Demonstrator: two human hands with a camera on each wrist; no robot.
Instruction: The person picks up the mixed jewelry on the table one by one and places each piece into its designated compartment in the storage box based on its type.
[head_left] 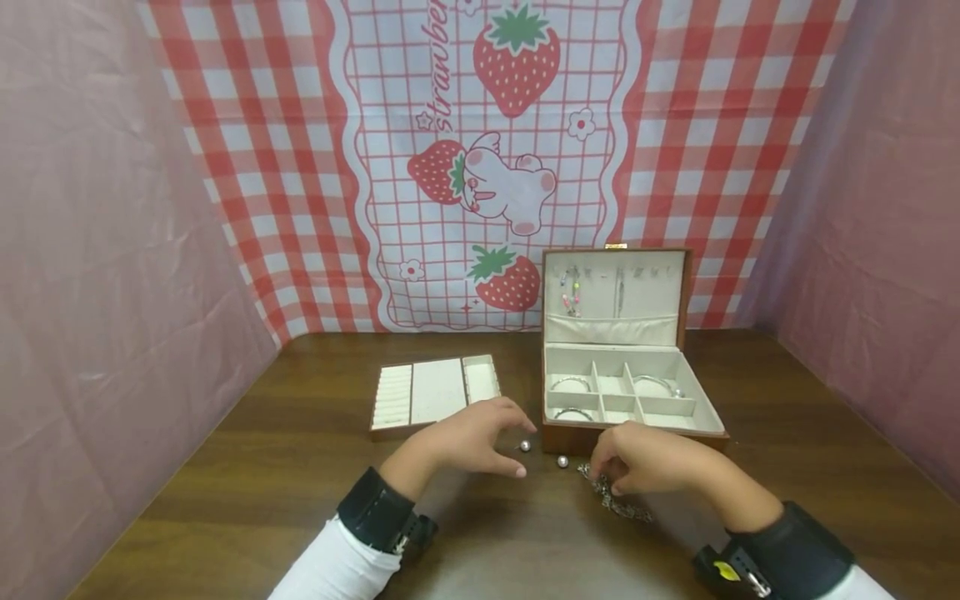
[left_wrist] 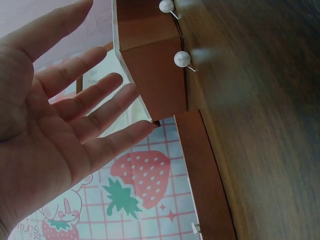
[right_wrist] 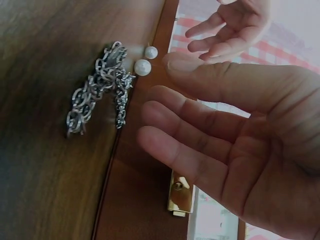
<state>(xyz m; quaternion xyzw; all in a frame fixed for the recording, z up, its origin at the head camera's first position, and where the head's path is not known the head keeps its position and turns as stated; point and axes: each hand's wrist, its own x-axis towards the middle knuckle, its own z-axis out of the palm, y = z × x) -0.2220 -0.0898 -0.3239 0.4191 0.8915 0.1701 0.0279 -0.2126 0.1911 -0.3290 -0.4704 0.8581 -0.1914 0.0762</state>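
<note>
One brown jewellery box [head_left: 566,438] stood with its lid raised, a shallow tray [head_left: 437,393] to its left; the head view showed the compartments of both, while the left wrist view gave mostly their outer walls. The left hand [head_left: 480,437] hung near the tray's front corner, fingers extended and slightly apart, holding nothing. The right hand [head_left: 645,457] was loosely bent over a silver chain [head_left: 611,501], which lay on the table before the box, and it too held nothing: from the head its fingertips seemed to meet the links, but its own wrist view showed clear space between. A sound pick-up, I judged, called for lowering that hand, pinching both strands of the heap together and lifting straight up, so that no loose link swept sideways. A gold clasp [right_wrist: 181,197] on the box's front showed in the right wrist view, hidden from the head. Smallest were two pearl earrings [head_left: 562,462], one just beside the chain; the left wrist view showed their thin posts [left_wrist: 191,69] more plainly.
</note>
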